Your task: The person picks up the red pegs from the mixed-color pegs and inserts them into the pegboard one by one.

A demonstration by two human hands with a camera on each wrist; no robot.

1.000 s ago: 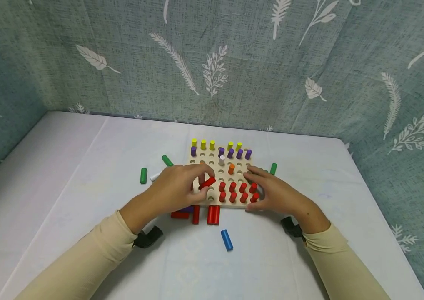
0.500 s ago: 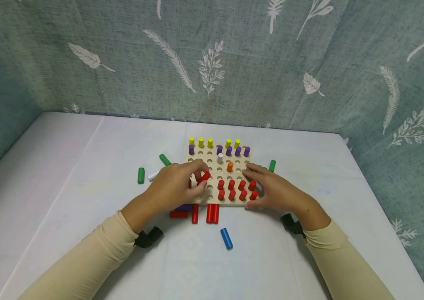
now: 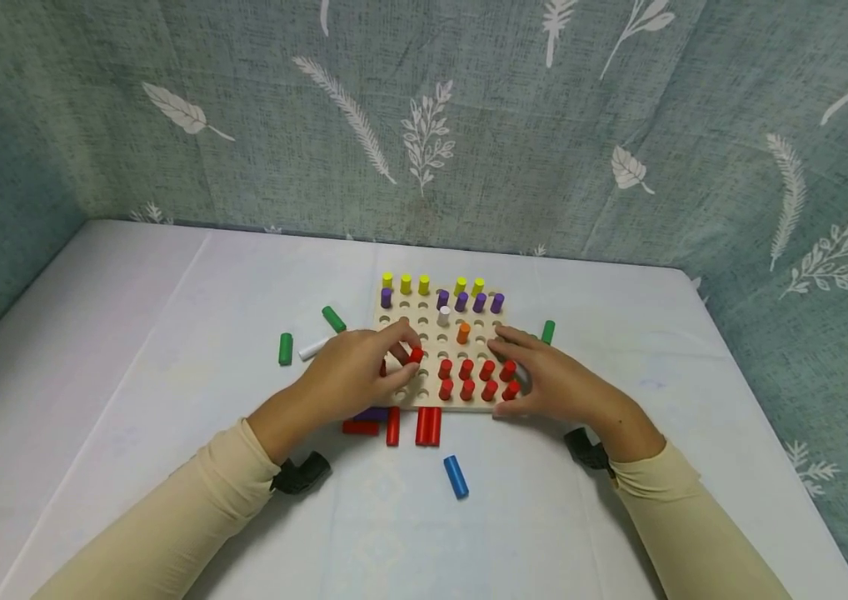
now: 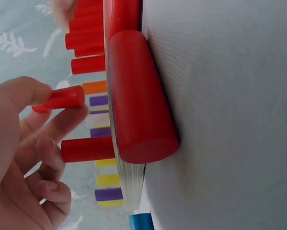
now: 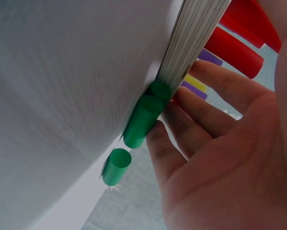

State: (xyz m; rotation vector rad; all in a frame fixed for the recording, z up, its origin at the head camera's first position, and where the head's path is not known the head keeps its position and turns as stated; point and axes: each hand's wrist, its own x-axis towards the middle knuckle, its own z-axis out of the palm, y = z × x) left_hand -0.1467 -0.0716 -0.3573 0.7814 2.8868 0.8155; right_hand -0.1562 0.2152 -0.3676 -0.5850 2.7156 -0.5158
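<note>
One red peg point(image 3: 416, 356) was pinched by the left hand point(image 3: 341, 375) above the left part of the pegboard point(image 3: 433, 348); the right hand point(image 3: 555, 375), spread wide, touched the pegboard's right edge.

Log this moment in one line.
left hand: pinches red peg over pegboard; right hand: at pegboard's right edge; blue peg: lies on table
</note>
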